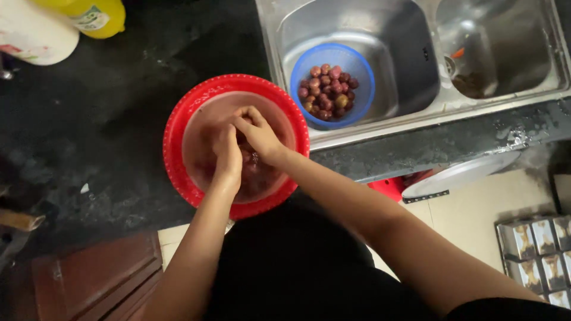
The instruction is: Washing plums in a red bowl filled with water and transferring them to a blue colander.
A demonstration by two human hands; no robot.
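Note:
A red round basin (178, 128) sits on the dark counter, holding murky pinkish water. Both my hands are inside it, close together. My left hand (228, 156) reaches down into the water with fingers curled. My right hand (257, 132) bends over it, fingers closed around small dark red fruits at the water's surface. What exactly each hand grips is partly hidden by the fingers and water. In the steel sink (410, 59) to the right, a blue strainer bowl (305, 65) holds several small red-purple round fruits (328, 90).
The black counter (101, 125) is wet. A yellow bottle (95, 15) and a white container (33, 32) stand at the far left. The sink's second basin (505, 47) holds scraps by the drain. Below are a round metal lid (458, 175), boxes (535, 249) and a wooden drawer (95, 279).

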